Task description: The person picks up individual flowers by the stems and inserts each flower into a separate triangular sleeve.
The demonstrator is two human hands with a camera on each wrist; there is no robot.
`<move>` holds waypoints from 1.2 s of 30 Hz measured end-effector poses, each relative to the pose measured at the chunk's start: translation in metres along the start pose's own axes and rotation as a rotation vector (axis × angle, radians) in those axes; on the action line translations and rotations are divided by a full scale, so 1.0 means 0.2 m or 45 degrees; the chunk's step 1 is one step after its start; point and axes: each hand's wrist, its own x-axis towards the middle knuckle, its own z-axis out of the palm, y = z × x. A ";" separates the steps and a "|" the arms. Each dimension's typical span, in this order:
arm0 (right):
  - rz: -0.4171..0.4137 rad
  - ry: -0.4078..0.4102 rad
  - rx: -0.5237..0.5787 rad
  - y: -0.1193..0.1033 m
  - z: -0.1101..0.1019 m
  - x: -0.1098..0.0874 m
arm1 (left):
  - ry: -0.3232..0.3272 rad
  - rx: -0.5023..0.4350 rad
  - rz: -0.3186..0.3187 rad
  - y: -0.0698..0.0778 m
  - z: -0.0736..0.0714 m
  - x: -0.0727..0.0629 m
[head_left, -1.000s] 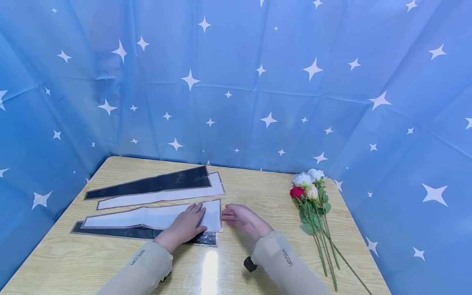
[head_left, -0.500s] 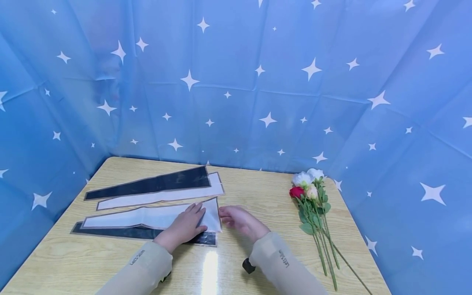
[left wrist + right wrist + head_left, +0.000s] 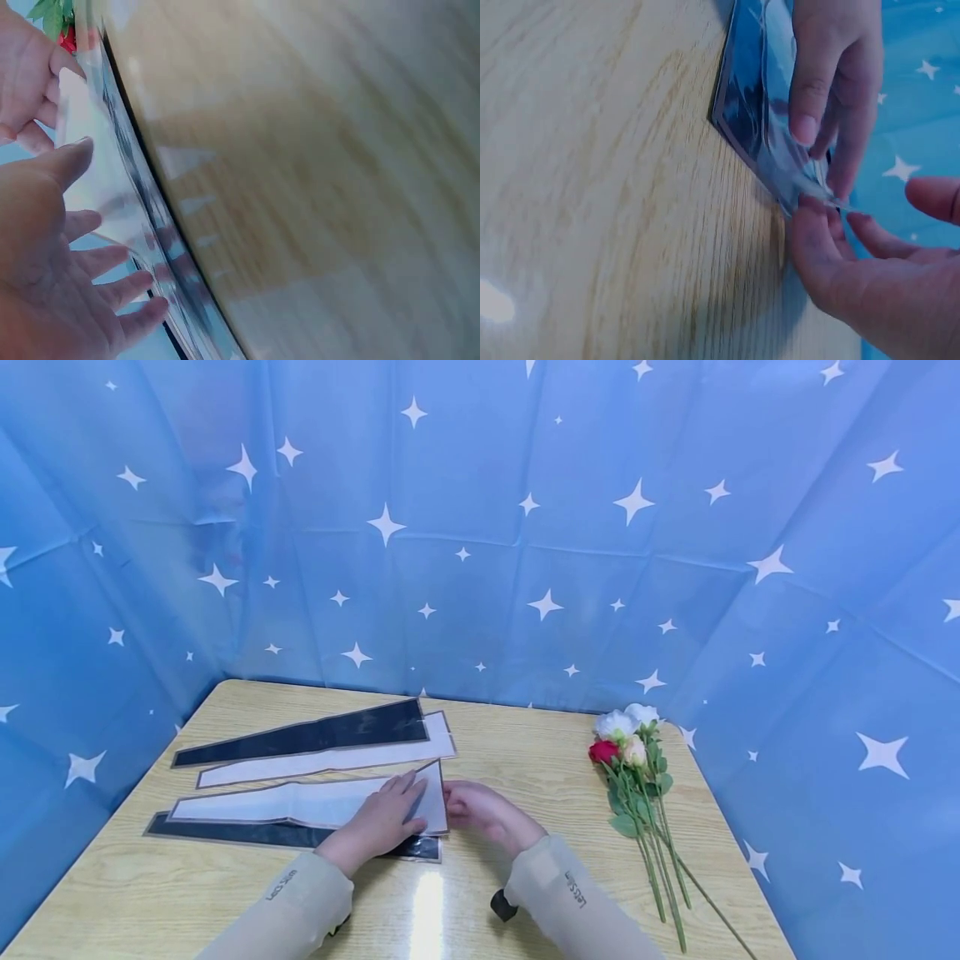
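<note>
Wooden table (image 3: 540, 747): left hand (image 3: 382, 818) lay spread on one white sheet (image 3: 296, 799); right hand (image 3: 489, 814), thumb apart, raised only its end — flowers (image 3: 634, 750) lay untouched.

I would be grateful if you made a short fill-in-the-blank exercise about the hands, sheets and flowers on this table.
1. The left hand rests on a sheet whose main colour is ____.
2. The right hand is at that sheet's ____ end, not its narrow one.
3. In the farther pair of sheets, the one on top is ____.
4. Beside the white blooms and the cream bloom lies a single ____ one.

Missing words: white; wide; black; red.
</note>
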 end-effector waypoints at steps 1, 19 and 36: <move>-0.006 -0.012 0.020 0.00 0.00 0.00 | 0.016 -0.013 0.012 0.00 0.00 0.00; -0.045 0.067 0.254 0.01 0.04 -0.02 | 0.296 -0.182 0.112 0.05 -0.01 0.01; -0.198 0.078 0.278 0.03 0.06 -0.05 | 0.488 -0.255 0.109 0.08 -0.01 0.01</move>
